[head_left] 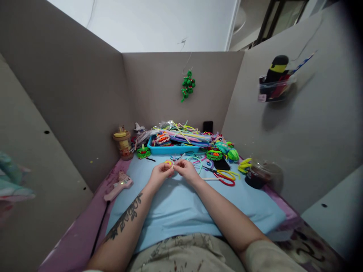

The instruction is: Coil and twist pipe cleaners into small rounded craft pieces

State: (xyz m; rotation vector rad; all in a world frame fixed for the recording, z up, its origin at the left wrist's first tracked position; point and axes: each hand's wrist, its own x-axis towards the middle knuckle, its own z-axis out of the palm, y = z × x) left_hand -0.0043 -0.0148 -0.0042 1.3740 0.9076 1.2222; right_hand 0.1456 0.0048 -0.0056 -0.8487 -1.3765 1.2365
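My left hand (162,172) and my right hand (185,170) meet above the blue cloth, fingertips almost touching. Both are closed in a pinch on a thin whitish pipe cleaner (173,166), mostly hidden by the fingers. Just behind the fingers a small yellow ring-shaped piece (168,163) shows in part. Loose pipe cleaners in teal, blue and purple (198,160) lie beyond my right hand. To its right are scissors with red handles (226,180) and a yellow-handled tool (228,173).
At the back, a blue tray (172,150) overflows with colourful pipe cleaners. A pink glue gun (119,187) lies at left, near a lidded cup (123,143). Green pipe-cleaner figures (143,152) stand by the tray. A dark-based clear container (256,177) stands at right. Grey panels (159,87) enclose the table.
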